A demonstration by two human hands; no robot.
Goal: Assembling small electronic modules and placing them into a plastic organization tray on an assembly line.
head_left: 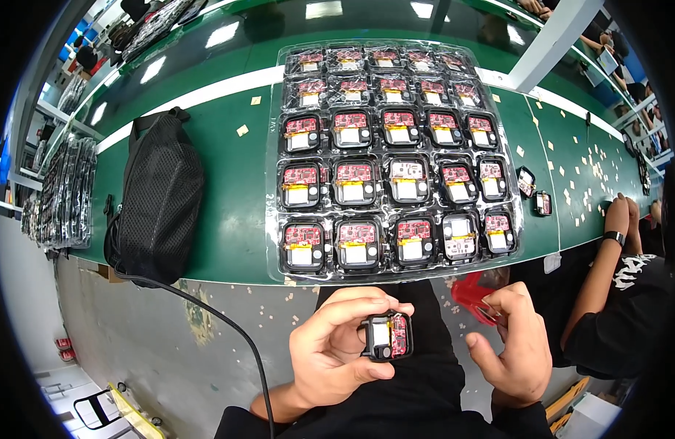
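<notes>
My left hand pinches a small black device housing between thumb and fingers, in front of my lap. The housing is turned sideways. Its open face shows a red circuit board, a white block and a yellow strip. To its right is my right hand, with fingers curled and thumb apart from the index fingertip. Something thin and dark shows by its fingertips, too small to make out. A red plastic thing appears just beyond those fingers; whether they touch it I cannot tell.
On the green table, a clear tray carries rows of similar housings. A black mesh bag lies left, its cable hanging down. Two loose housings and scattered small squares are on the right, near another person's arm.
</notes>
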